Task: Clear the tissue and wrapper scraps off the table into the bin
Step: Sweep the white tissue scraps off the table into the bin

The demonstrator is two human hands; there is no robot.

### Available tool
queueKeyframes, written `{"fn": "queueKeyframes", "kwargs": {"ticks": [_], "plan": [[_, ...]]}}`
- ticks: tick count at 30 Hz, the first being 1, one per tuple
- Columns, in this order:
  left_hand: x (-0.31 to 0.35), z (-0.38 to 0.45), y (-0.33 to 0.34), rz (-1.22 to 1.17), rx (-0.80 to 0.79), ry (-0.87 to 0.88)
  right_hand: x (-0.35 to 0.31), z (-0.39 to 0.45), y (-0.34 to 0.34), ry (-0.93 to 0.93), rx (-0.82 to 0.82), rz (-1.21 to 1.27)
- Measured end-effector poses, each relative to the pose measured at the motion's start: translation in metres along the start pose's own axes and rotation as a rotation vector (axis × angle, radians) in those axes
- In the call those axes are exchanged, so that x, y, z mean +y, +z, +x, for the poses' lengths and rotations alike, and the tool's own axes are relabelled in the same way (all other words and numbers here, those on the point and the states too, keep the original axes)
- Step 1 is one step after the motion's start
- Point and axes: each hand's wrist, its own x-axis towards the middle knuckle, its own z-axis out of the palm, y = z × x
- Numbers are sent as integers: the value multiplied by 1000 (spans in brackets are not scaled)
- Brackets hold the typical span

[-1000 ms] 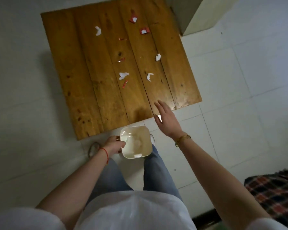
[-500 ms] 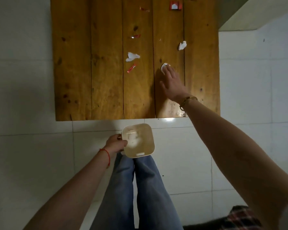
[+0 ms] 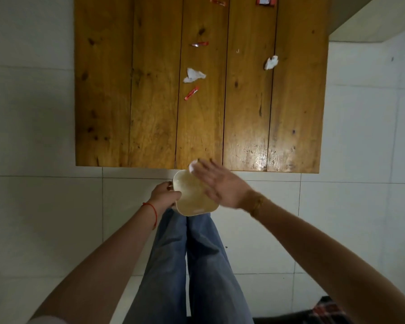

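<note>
The wooden table (image 3: pixel 150 113) carries a white tissue scrap (image 3: pixel 193 75) in the middle and another tissue scrap (image 3: pixel 271 62) to the right. Red wrapper scraps lie at the centre (image 3: pixel 191 93), further back (image 3: pixel 199 44) and at the far edge (image 3: pixel 218 1), plus a red-and-white piece (image 3: pixel 264 0). My left hand (image 3: pixel 165 194) grips the left rim of the small cream bin (image 3: pixel 189 202), held just below the table's near edge. My right hand (image 3: pixel 220 185), blurred, hovers over the bin with a small white tissue piece (image 3: pixel 193 165) at its fingertips.
White tiled floor surrounds the table. A pale cabinet corner (image 3: pixel 365 19) stands at the upper right, close to the table's right side. My legs in jeans (image 3: pixel 197 265) are under the bin. A plaid cloth (image 3: pixel 327 309) lies at the bottom right.
My right hand took a tissue piece from the table's right-centre and drew it back over the bin. The bin rose to the table's near edge.
</note>
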Motion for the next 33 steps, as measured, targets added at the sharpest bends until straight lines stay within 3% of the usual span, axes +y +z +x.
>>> {"fn": "queueKeyframes", "kwargs": {"ticks": [4, 9, 12, 17, 21, 29, 33], "plan": [[0, 1, -6, 5, -8, -12, -17, -5, 11, -8, -22, 134], [-1, 4, -13, 89, 13, 33, 18, 47, -50, 251, 261, 185], [-2, 6, -15, 156, 38, 67, 46, 93, -94, 394, 326, 134], [-2, 8, -21, 271, 21, 84, 72, 145, -128, 418, 269, 106], [-1, 7, -25, 212, 0, 34, 66, 147, -118, 421, 185, 109], [-3, -6, -27, 110, -30, -11, -15, 45, -30, 244, 67, 122], [-1, -21, -24, 100, -24, -10, -65, -7, 15, 245, -18, 195]]}}
